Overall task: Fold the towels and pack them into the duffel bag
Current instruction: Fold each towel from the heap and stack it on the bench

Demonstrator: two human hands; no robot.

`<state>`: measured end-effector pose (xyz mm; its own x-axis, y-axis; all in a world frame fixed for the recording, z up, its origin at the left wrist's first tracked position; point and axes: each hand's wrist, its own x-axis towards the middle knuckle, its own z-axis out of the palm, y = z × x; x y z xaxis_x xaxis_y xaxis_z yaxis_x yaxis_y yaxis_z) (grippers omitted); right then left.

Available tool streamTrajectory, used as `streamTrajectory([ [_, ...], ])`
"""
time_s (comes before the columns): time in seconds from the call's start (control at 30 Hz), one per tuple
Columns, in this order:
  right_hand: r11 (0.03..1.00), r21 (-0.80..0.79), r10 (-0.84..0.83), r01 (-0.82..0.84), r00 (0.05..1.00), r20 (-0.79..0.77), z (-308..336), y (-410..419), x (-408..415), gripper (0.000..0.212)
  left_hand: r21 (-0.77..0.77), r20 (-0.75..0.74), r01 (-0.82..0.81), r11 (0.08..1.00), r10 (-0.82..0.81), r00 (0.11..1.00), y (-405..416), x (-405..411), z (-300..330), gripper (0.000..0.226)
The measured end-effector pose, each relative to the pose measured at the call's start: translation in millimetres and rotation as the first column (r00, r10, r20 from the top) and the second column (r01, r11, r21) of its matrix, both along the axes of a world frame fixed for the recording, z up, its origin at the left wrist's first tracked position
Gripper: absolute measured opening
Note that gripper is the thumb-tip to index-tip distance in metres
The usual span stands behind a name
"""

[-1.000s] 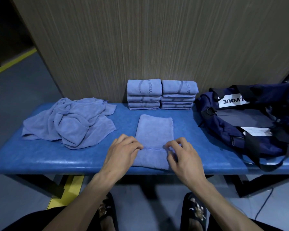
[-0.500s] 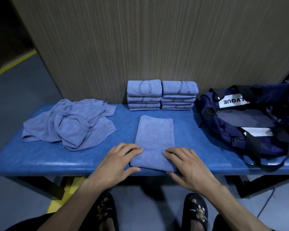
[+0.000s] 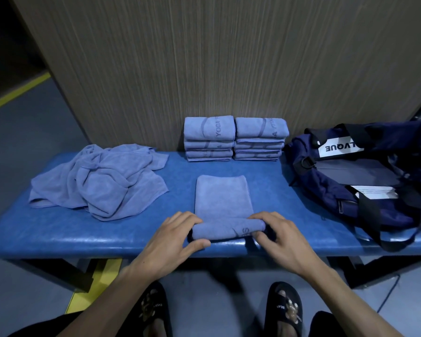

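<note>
My left hand and right hand grip the microfibre towel's near fold; soft, light, probably floppy, so I'd hold both ends.

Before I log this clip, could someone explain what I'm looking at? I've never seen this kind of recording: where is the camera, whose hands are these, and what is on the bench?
There is no machine here. A person wears one wide-angle camera on the head, looking down at their own bare hands, so this is the only view. On the blue padded bench lie a crumpled pile of unfolded blue towels, two stacks of folded blue towels against the wood-grain wall, and an open navy duffel bag. In the middle lies a long, narrow folded blue towel. The left hand and the right hand each grip one end of its near edge, which is turned over into a roll. The bag holds no towel that I can see.
</note>
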<state>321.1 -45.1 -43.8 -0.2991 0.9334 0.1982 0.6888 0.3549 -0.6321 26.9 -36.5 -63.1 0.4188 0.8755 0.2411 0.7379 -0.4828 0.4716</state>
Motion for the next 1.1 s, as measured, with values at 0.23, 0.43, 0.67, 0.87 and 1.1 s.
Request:
streamTrajectory([
  [0.23, 0.983, -0.16, -0.112, 0.094, 0.988, -0.106, 0.7, 2.9, -3.9, 0.004, -0.124, 0.21, -0.141, 0.982, 0.164, 0.964, 2.9, 6.0, 5.1, 0.042],
  [0.43, 0.951, -0.264, -0.222, 0.16, 0.948, -0.227, 1.5, 9.8, -11.4, 0.007, -0.294, 0.254, -0.226, 0.929, 0.303, 0.918, 12.0, 14.0, 10.4, 0.051],
  [0.67, 0.918, -0.261, -0.344, 0.299, 0.927, -0.148, -0.5, 23.0, -23.3, 0.012, -0.417, 0.107, -0.378, 0.826, 0.458, 0.883, 21.3, 21.7, 22.0, 0.055],
  [0.87, 0.894, -0.246, -0.395, 0.373, 0.918, -0.043, -2.5, 23.1, -29.6, 0.015, -0.4, -0.021, -0.507, 0.763, 0.545, 0.838, 22.0, 25.4, 23.5, 0.058],
  [1.1, 0.861, -0.156, -0.462, 0.485, 0.872, 0.163, 8.0, 18.1, -40.5, 0.024, -0.352, -0.038, -0.569, 0.743, 0.596, 0.802, 19.4, 30.5, 27.2, 0.036],
])
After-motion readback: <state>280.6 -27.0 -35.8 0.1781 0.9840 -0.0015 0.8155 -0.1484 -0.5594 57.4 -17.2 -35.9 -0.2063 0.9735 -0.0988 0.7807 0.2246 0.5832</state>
